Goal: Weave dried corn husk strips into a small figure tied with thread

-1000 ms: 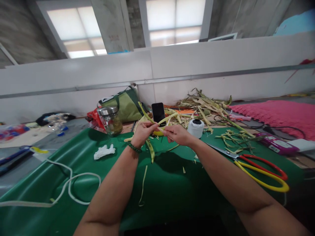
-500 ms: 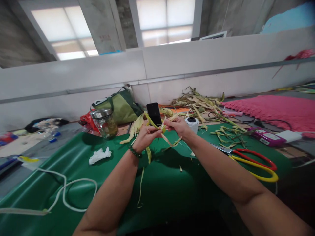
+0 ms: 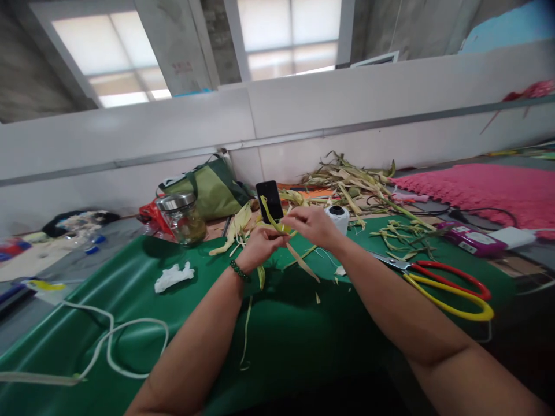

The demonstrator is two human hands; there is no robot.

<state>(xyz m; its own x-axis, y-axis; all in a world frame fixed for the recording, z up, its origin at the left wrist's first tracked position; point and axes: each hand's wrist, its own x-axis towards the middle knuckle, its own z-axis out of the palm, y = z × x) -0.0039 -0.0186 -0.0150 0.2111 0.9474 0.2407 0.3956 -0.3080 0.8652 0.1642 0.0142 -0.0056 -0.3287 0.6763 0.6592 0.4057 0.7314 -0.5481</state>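
My left hand [image 3: 264, 247], with a green bead bracelet [image 3: 239, 270] at the wrist, pinches a bundle of corn husk strips. A yellow-green corn husk strip [image 3: 270, 216] bends upward out of its fingertips. Below the fingers hangs a pale husk strip [image 3: 303, 263]. Close against the left fingertips is my right hand [image 3: 315, 227], its fingers bent and closed at the husk, their tips partly hidden. Behind the hands a black phone [image 3: 269, 197] stands upright. A white thread spool [image 3: 337, 218] is just beyond the right wrist.
Scissors [image 3: 451, 289] with red and yellow handles lie beside my right forearm on the green mat [image 3: 143, 260]. Dried husks [image 3: 347, 179] are piled at the back. A glass jar [image 3: 184, 222], a green bag [image 3: 212, 188], a crumpled tissue [image 3: 174, 277] and a white cord [image 3: 110, 341] are leftward.
The pale strip that rose from my right fingers now hangs below the hands. My right hand has turned over, knuckles up, and the green strip stands more upright.
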